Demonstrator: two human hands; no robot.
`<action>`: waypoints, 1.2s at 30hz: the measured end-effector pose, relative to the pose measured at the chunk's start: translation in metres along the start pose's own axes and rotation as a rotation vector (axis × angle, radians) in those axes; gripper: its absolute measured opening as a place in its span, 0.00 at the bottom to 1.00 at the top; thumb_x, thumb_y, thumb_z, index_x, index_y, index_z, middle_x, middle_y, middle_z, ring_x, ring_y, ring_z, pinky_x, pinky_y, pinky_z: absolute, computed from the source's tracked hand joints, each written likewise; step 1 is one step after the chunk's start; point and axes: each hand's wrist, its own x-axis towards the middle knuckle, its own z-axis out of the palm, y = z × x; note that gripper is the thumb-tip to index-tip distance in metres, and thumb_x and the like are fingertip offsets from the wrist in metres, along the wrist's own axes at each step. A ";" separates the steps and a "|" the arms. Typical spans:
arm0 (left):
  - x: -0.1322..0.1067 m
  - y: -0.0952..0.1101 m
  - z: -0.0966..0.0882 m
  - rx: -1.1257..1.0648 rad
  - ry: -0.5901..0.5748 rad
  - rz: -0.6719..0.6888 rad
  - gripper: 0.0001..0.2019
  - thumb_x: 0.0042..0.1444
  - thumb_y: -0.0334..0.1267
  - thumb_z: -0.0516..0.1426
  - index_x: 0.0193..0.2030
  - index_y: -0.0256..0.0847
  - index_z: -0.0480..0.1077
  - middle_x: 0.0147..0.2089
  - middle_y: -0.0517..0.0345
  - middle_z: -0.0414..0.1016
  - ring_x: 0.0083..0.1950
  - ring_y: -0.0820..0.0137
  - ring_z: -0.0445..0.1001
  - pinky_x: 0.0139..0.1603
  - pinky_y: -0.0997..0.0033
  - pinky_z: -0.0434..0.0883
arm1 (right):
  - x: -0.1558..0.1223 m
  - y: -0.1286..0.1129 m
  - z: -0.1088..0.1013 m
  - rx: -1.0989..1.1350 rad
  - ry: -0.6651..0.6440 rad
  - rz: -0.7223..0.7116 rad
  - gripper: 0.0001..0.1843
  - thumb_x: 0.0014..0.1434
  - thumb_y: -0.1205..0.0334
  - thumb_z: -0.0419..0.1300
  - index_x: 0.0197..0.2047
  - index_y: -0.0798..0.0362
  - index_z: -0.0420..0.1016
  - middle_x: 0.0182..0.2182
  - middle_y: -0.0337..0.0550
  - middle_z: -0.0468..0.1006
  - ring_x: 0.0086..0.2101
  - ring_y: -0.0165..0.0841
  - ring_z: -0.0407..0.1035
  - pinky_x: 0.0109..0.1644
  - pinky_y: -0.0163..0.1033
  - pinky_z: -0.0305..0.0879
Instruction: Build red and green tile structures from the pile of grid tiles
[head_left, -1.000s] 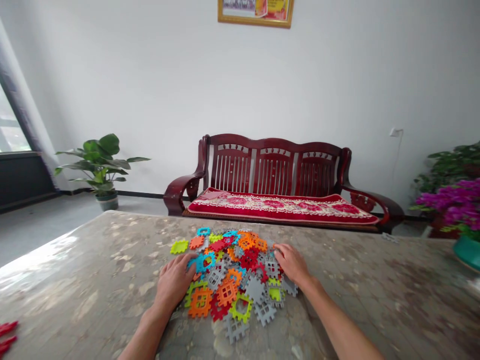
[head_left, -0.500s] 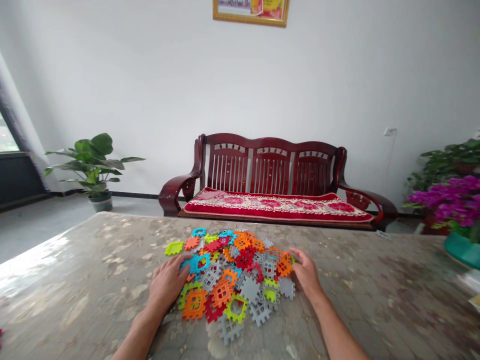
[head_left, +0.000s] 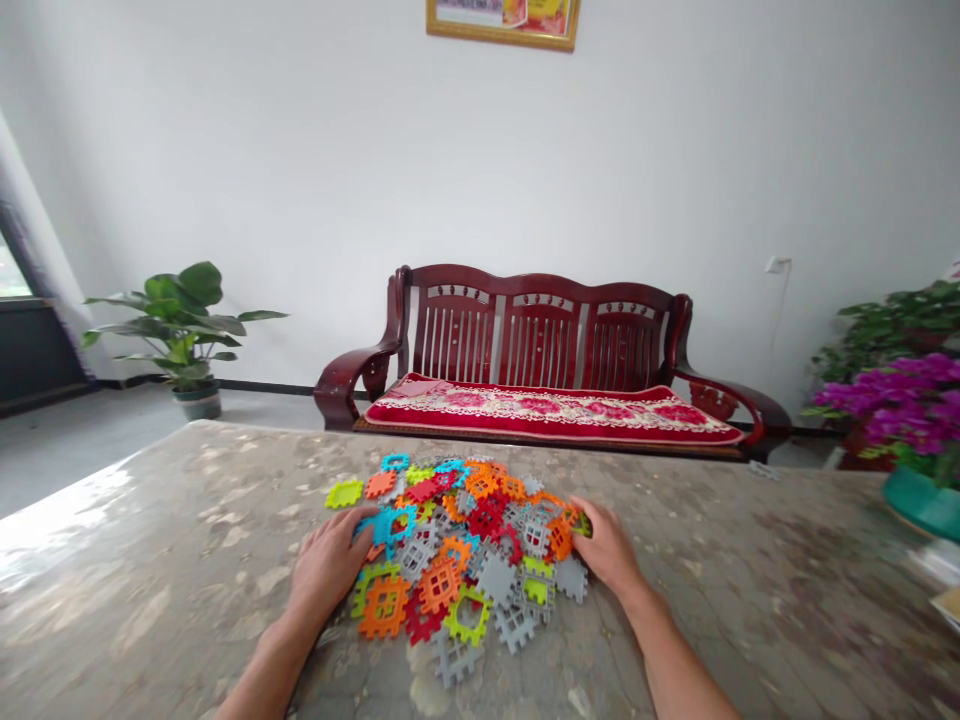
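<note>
Left hand (head_left: 326, 565) spread open and flat, fingers resting on a blue plastic piece (head_left: 386, 525), right hand (head_left: 607, 547) half curled against an orange piece (head_left: 560, 538), hold unclear, heap of colourful interlocking pieces (head_left: 457, 565) between them, on a marbled table (head_left: 187, 530), red-cushioned wooden bench (head_left: 544, 325) beyond

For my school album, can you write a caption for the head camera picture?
Left hand and right hand touch a heap of colourful plastic tiles on a table.

A red wooden settee (head_left: 540, 330) with a floral cushion (head_left: 551, 415) is placed against the wall (head_left: 225, 170) below a framed picture (head_left: 502, 20), flanked by a leafy potted plant (head_left: 180, 320) and purple flowers (head_left: 892, 405).
</note>
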 end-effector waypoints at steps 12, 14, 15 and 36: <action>0.002 -0.004 0.002 0.007 -0.025 0.000 0.20 0.63 0.44 0.47 0.56 0.49 0.72 0.60 0.57 0.75 0.60 0.60 0.72 0.62 0.59 0.65 | -0.003 -0.010 -0.005 -0.178 0.111 -0.025 0.23 0.49 0.61 0.61 0.50 0.48 0.77 0.45 0.48 0.77 0.47 0.44 0.69 0.54 0.46 0.64; 0.002 -0.004 0.002 0.006 -0.028 -0.002 0.20 0.63 0.44 0.46 0.56 0.50 0.72 0.60 0.58 0.74 0.60 0.60 0.72 0.61 0.60 0.65 | -0.003 -0.010 -0.004 -0.168 0.150 -0.031 0.24 0.48 0.61 0.61 0.50 0.49 0.77 0.44 0.48 0.76 0.48 0.44 0.68 0.54 0.45 0.64; 0.002 -0.004 0.002 0.006 -0.028 -0.002 0.20 0.63 0.44 0.46 0.56 0.50 0.72 0.60 0.58 0.74 0.60 0.60 0.72 0.61 0.60 0.65 | -0.003 -0.009 -0.004 -0.154 0.167 -0.035 0.24 0.48 0.61 0.61 0.50 0.49 0.78 0.44 0.48 0.75 0.47 0.43 0.68 0.54 0.44 0.64; 0.003 -0.005 0.003 -0.005 -0.026 0.000 0.21 0.62 0.45 0.46 0.56 0.49 0.73 0.60 0.57 0.75 0.60 0.59 0.72 0.61 0.58 0.65 | 0.008 0.030 -0.008 0.239 0.527 0.132 0.19 0.51 0.53 0.53 0.37 0.54 0.80 0.36 0.50 0.80 0.38 0.41 0.73 0.47 0.46 0.68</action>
